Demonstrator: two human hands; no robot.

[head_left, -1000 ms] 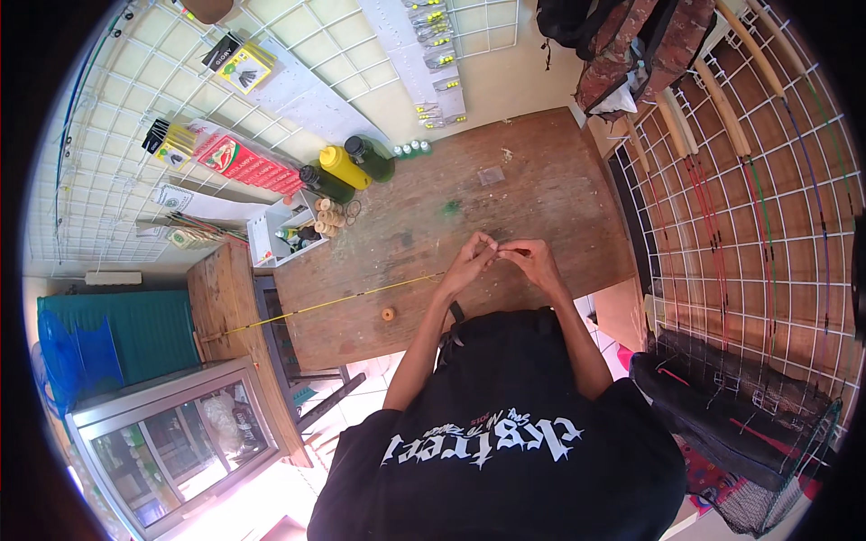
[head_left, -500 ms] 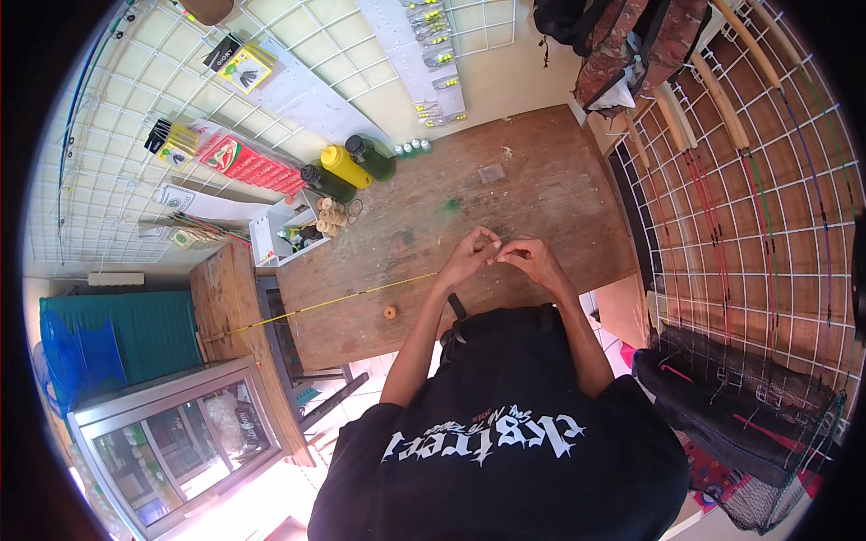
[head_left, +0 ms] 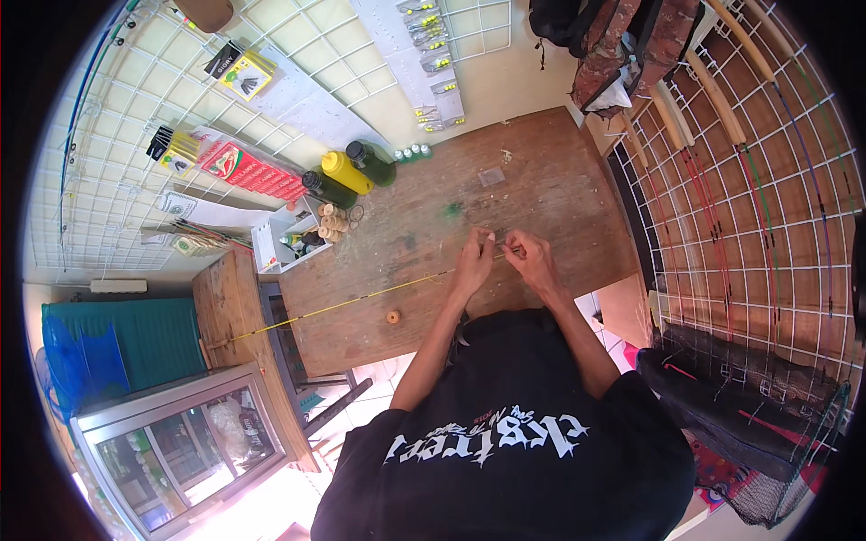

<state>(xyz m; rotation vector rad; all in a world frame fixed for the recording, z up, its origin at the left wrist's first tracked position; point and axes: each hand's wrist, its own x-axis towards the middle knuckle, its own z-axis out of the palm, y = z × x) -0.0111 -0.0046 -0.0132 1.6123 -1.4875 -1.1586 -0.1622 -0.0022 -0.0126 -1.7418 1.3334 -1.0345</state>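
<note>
A thin yellow fishing rod [head_left: 361, 298] slants from the far left side across the table to my hands. My left hand [head_left: 475, 260] is closed around its thin end, which passes under the fingers. Close by on the right, my right hand [head_left: 532, 259] has its fingers pinched together. Whatever lies between those fingertips is too small to make out. The two hands are a little apart above the wooden table [head_left: 541, 180]. A small round cork piece [head_left: 392, 317] lies on the table, left of my left forearm.
At the table's back left stand dark bottles [head_left: 370, 162], a yellow bottle [head_left: 346, 171] and a white box [head_left: 284, 245] beside cork pieces [head_left: 332, 222]. A small clear packet [head_left: 491, 176] lies farther back. On the right rises a wire rack [head_left: 758, 225] with rods. A glass cabinet [head_left: 180, 442] is lower left.
My hands have drawn slightly apart from nearly touching fingertips. The right hand has turned, its fingers now more curled. More of the rod's thin end shows beside the left hand.
</note>
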